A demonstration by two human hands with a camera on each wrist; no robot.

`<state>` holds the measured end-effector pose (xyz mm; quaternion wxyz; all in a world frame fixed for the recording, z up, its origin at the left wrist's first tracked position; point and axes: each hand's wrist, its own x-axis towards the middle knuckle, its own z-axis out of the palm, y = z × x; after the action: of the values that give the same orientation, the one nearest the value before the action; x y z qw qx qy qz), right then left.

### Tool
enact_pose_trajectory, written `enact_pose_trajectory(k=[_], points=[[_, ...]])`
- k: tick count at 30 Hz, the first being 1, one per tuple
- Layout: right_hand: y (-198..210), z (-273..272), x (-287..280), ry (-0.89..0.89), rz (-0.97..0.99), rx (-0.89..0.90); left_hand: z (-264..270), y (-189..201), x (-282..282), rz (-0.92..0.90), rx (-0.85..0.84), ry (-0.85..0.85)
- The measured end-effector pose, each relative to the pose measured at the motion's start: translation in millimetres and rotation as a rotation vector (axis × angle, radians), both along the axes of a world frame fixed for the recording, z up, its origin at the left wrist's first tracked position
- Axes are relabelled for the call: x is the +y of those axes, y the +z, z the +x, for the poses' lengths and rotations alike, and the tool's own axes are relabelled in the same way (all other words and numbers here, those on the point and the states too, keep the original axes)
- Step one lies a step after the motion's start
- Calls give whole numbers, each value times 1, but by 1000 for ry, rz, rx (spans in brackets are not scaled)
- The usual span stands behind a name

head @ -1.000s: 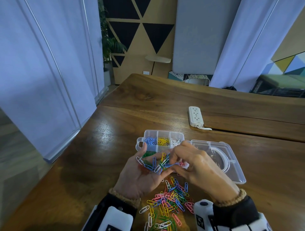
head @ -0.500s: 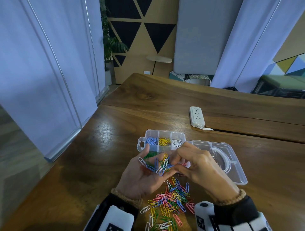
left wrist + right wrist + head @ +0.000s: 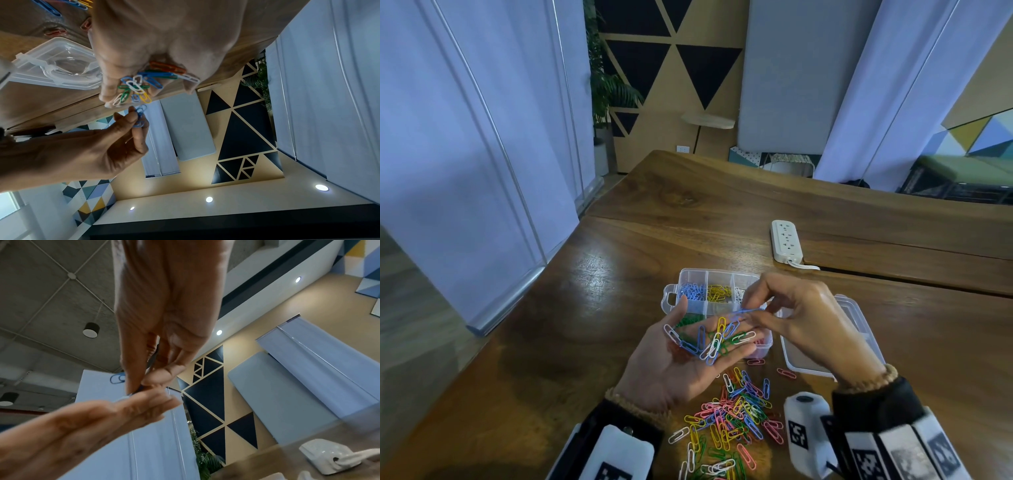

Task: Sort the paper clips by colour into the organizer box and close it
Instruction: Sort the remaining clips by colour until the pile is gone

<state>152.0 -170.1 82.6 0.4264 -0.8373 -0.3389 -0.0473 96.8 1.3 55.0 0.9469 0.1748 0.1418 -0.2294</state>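
The right hand (image 3: 808, 322) has lifted away from the palm since a second ago, thumb and fingertips pinching blue clips (image 3: 139, 116). The left hand (image 3: 688, 359) lies flat, cupping mixed clips (image 3: 709, 339). Best carried straight to the blue compartment (image 3: 692, 292) of the open organizer box (image 3: 671, 298) just beyond; thin, glossy, tangle-prone wire.

The hands hide the organizer box's (image 3: 690, 274) near compartments; the loose clip pile (image 3: 726, 421) runs off-frame.
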Motion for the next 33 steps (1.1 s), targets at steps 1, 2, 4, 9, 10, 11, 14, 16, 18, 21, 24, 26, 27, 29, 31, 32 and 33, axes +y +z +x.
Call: enact_pose_trajectory(k=[1,2,4,9,10,11,14,16,18,21,24,26,27,29,31,32,33], points=[[0,2,1,15,-20,35,0,0,0,-16,0,-5],[-1,3,1,34,-42,61,0,0,1,-33,0,-13],[-1,5,4,76,-72,69,1,-1,2,-52,-3,-25],[0,8,8,147,-167,55,5,-7,6,-87,-16,-39],[0,9,9,152,-194,51,5,-8,7,-92,-12,-41],[-1,9,9,157,-211,49,6,-8,7,-96,-7,-41],[-2,11,8,164,-229,48,7,-9,7,-103,0,-43],[-3,12,8,166,-257,47,8,-12,8,-113,7,-42],[-4,13,9,178,-298,57,8,-14,8,-117,1,-60],[-5,15,9,201,-334,40,9,-14,7,-82,-3,-55],[-6,14,7,193,-307,-19,10,-14,6,-84,5,-34],[-8,12,6,184,-298,-70,10,-14,6,-77,3,-34],[-10,11,6,185,-299,-88,10,-13,5,-63,4,-35],[-13,11,7,184,-313,-89,10,-15,4,-43,10,-34],[-14,13,7,172,-342,-45,9,-16,3,-37,11,-28],[-13,13,7,165,-352,-15,9,-16,3,-34,11,-26],[-12,14,7,160,-352,20,9,-16,3,-34,12,-23]])
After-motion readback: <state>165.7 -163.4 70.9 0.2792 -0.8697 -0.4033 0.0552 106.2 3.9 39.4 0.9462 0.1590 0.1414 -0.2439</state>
